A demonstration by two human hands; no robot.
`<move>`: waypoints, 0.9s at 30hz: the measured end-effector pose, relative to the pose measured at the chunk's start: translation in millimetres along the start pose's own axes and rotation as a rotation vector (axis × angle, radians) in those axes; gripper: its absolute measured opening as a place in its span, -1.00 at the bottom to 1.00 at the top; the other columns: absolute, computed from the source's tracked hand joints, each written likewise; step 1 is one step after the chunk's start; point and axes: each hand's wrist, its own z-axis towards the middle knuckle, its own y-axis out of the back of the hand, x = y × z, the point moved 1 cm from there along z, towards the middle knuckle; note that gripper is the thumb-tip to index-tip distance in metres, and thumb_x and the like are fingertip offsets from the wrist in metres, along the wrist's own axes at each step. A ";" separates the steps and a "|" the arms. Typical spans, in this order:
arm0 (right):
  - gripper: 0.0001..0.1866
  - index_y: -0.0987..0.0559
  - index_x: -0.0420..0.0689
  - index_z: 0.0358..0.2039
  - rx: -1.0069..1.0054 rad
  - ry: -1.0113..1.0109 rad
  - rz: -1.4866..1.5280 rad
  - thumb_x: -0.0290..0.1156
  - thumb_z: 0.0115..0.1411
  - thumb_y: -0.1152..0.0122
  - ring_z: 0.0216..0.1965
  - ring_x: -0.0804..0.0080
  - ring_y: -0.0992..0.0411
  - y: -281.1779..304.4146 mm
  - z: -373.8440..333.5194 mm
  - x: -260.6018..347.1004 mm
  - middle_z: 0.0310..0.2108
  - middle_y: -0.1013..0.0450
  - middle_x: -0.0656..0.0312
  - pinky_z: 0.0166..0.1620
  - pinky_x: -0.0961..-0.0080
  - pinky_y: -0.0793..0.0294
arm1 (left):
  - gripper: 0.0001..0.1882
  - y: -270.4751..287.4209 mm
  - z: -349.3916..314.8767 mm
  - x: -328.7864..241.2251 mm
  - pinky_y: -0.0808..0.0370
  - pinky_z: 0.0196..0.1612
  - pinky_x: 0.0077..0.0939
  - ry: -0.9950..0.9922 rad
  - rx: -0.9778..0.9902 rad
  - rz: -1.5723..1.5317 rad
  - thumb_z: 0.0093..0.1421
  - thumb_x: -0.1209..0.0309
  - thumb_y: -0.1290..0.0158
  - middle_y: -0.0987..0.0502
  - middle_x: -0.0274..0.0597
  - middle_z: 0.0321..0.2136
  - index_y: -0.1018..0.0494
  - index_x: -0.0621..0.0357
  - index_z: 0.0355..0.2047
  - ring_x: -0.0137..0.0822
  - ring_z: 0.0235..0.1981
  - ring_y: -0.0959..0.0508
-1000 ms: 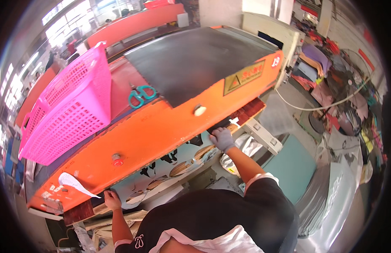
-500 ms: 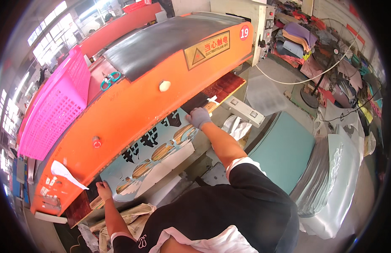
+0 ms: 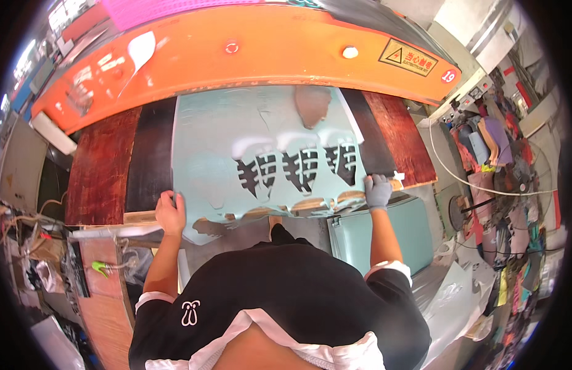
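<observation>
The big pale blue-green sheet (image 3: pixel 209 132) lies flat on a dark board (image 3: pixel 151 157), in front of and partly under the orange machine (image 3: pixel 286 68); it has cut-out holes near its front, and its ragged front edge hangs past the board; the bare left hand (image 3: pixel 171 211) has its fingers curled at the sheet's left front corner; the right hand (image 3: pixel 378 191), in a grey glove (image 3: pixel 379 196), is curled in at the right front corner; I cannot tell if they grip the sheet, the board or both; a yellow sign (image 3: pixel 408 57) on the machine shows a triangle, big red writing and a smaller line of writing under it; a round red sticker (image 3: pixel 448 76) beside it has a white number; the black shirt (image 3: pixel 267 283) has a little white line drawing (image 3: pixel 190 313) on it, with no letters that I can see.
</observation>
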 end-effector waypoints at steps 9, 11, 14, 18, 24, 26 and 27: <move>-0.18 -0.29 -0.24 0.06 0.152 -0.034 0.205 0.10 -0.07 -0.22 0.02 -0.01 -0.27 26.2 25.2 101.1 0.02 -0.27 -0.08 0.07 0.23 -0.26 | -0.76 77.7 -136.1 10.6 -0.32 -0.40 -0.17 -0.055 -0.019 -0.076 0.06 0.35 -0.07 -0.40 -0.08 -0.55 -0.40 0.17 -0.28 -0.03 -0.49 -0.41; 0.01 -0.19 -0.24 0.15 0.380 -0.109 0.124 0.27 -0.16 -0.16 0.09 0.03 -0.23 13.7 39.3 139.3 0.14 -0.16 -0.10 0.09 0.28 -0.25 | -0.76 85.5 -162.8 13.7 -0.31 -0.41 -0.19 -0.052 -0.020 -0.077 0.05 0.36 -0.08 -0.39 -0.08 -0.56 -0.40 0.18 -0.29 -0.05 -0.50 -0.40; -0.01 -0.18 -0.12 0.19 0.510 -0.270 0.011 0.19 -0.20 -0.20 0.11 -0.01 -0.22 11.8 38.8 173.0 0.22 -0.06 -0.06 0.10 0.26 -0.26 | -0.79 92.4 -191.4 17.4 -0.30 -0.42 -0.21 -0.033 -0.032 -0.057 0.03 0.39 -0.08 -0.36 -0.10 -0.57 -0.41 0.20 -0.32 -0.07 -0.51 -0.39; -0.01 -0.23 -0.11 0.17 0.520 -0.328 0.021 0.12 -0.26 -0.27 0.09 0.02 -0.25 13.7 34.4 174.6 0.24 -0.01 -0.05 0.07 0.30 -0.30 | -0.81 91.5 -205.9 21.9 -0.30 -0.41 -0.21 -0.015 -0.015 -0.043 0.03 0.42 -0.06 -0.36 -0.10 -0.56 -0.39 0.20 -0.33 -0.07 -0.50 -0.38; -0.30 -0.32 -0.26 0.02 0.287 -0.502 1.197 -0.22 -0.10 -0.34 -0.35 0.50 -0.39 3.4 51.5 109.3 -0.30 -0.38 0.21 -0.27 0.54 -0.43 | -0.82 93.8 -205.7 25.6 -0.30 -0.41 -0.22 -0.053 -0.035 -0.049 0.04 0.44 -0.04 -0.36 -0.07 -0.55 -0.38 0.22 -0.33 -0.05 -0.50 -0.38; -0.27 -0.27 -0.34 0.07 0.310 -0.540 1.311 -0.20 -0.04 -0.29 -0.12 0.42 -0.34 14.8 54.4 59.7 -0.09 -0.35 0.09 -0.10 0.51 -0.35 | -0.82 93.2 -205.9 26.1 -0.30 -0.42 -0.21 -0.091 -0.061 -0.059 0.04 0.44 -0.04 -0.36 -0.08 -0.56 -0.38 0.23 -0.33 -0.05 -0.51 -0.38; -0.30 -0.28 -0.34 0.05 0.279 -0.498 1.346 -0.21 -0.02 -0.28 -0.13 0.41 -0.34 21.7 51.1 36.6 -0.09 -0.35 0.11 -0.11 0.52 -0.35 | -0.82 92.6 -206.5 26.2 -0.30 -0.42 -0.21 -0.088 -0.064 -0.052 0.04 0.44 -0.03 -0.36 -0.08 -0.56 -0.38 0.23 -0.33 -0.05 -0.51 -0.38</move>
